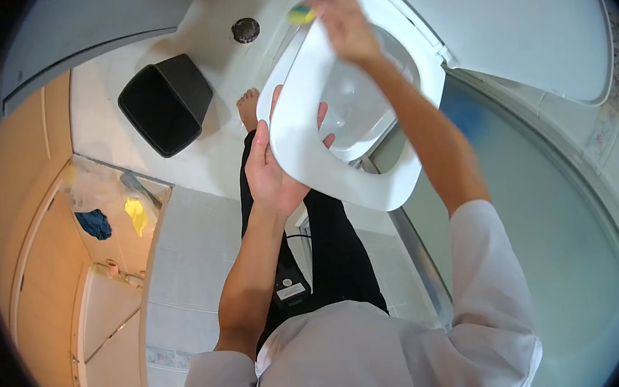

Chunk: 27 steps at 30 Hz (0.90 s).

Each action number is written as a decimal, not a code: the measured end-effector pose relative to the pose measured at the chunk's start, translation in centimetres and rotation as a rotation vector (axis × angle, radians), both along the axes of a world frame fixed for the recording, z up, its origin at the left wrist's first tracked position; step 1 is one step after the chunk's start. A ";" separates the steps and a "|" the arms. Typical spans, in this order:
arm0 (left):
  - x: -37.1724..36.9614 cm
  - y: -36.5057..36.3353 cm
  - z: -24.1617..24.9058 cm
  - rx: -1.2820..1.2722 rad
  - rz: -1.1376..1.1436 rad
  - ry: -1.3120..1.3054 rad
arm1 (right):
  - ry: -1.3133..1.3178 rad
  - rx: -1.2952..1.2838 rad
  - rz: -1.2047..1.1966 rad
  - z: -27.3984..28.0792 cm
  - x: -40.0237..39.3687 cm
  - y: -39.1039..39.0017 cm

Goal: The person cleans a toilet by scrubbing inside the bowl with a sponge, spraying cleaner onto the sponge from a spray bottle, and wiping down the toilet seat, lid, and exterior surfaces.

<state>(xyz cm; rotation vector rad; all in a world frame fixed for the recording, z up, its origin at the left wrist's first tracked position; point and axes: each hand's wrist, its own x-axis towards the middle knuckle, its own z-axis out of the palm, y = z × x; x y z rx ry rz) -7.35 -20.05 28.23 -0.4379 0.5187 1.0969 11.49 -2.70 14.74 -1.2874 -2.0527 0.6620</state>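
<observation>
A white toilet seat [297, 132] is tilted up off the toilet bowl [365, 109], its hinges at the upper right. My left hand [275, 174] grips the seat's left side, with the thumb on the outer edge and fingertips showing through the opening. At the seat's upper part, my right hand [344, 27] holds a yellow and green sponge [301, 14] by the rim. Some blur covers the right hand and sponge. Part of the bowl is hidden behind the seat and my right forearm.
A black bin [164, 107] lies on the floor to the left, near a round drain [245, 30]. Frosted glass [535, 197] with a metal frame runs along the right. A yellow cloth [136, 216] and a dark blue cloth [94, 224] are at the left.
</observation>
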 end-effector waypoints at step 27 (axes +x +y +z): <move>0.8 1.3 1.9 -0.024 -0.093 0.020 | -0.394 -0.150 -0.070 2.8 18.6 -5.4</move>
